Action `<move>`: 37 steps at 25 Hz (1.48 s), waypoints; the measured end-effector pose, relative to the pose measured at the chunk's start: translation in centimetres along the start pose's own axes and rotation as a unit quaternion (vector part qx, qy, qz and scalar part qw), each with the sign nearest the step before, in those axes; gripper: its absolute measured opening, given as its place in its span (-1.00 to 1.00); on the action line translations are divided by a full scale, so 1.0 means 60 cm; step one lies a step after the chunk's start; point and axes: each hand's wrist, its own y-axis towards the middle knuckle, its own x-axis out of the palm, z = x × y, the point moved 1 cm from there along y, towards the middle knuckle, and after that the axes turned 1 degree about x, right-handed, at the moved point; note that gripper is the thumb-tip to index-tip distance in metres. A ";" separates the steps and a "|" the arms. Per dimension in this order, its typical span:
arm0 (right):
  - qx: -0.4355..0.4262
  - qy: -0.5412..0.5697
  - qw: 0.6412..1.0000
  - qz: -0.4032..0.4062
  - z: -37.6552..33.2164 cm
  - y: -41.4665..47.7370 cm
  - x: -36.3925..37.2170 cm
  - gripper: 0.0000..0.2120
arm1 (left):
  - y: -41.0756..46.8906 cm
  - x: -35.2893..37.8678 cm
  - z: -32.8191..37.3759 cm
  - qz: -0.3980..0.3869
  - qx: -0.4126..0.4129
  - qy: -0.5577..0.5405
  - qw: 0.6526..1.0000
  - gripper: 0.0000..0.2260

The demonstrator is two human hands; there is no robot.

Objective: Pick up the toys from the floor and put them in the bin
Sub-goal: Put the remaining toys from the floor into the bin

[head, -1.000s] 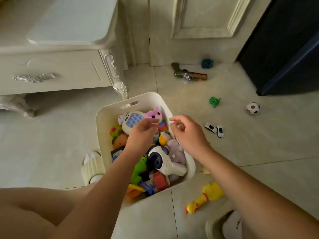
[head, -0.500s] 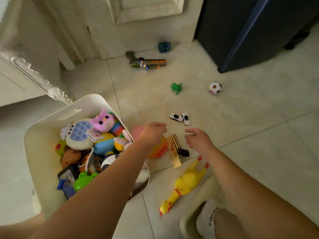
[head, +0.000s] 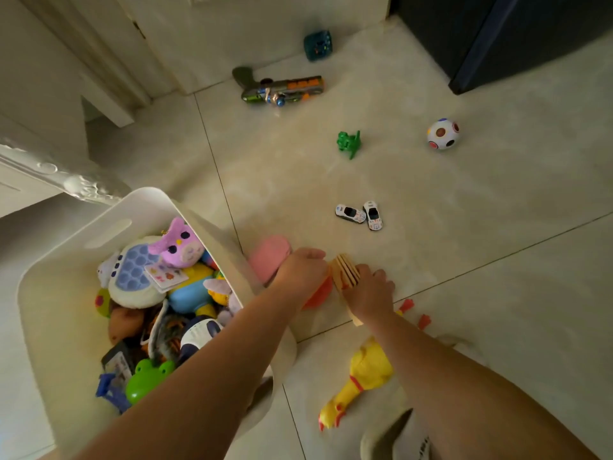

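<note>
Reaching down to the tiled floor point(head: 464, 260), my right hand point(head: 368, 293) has its fingers wrapped across a tan wooden toy point(head: 345, 273) with dark stripes and a red mark, low at the floor at three o'clock of the white bin point(head: 66, 260). My left hand point(head: 303, 270) covers a flat orange toy point(head: 320, 292) beside a pink toy point(head: 268, 255). Whether those fingers grip, I cannot tell. A yellow rubber chicken point(head: 365, 366) lies at six o'clock of the wooden toy, and two toy cars point(head: 360, 215) at twelve.

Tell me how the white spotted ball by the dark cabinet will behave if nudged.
The ball looks round and sits free on glossy floor tile, so a nudge would probably send it rolling. It looks small enough to be scooped one-handed, likely light.
</note>
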 end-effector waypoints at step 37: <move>-0.143 -0.143 0.978 0.044 -0.011 -0.117 -0.178 -0.50 | -0.121 -0.149 -0.045 -0.069 0.086 -0.415 0.903 -0.69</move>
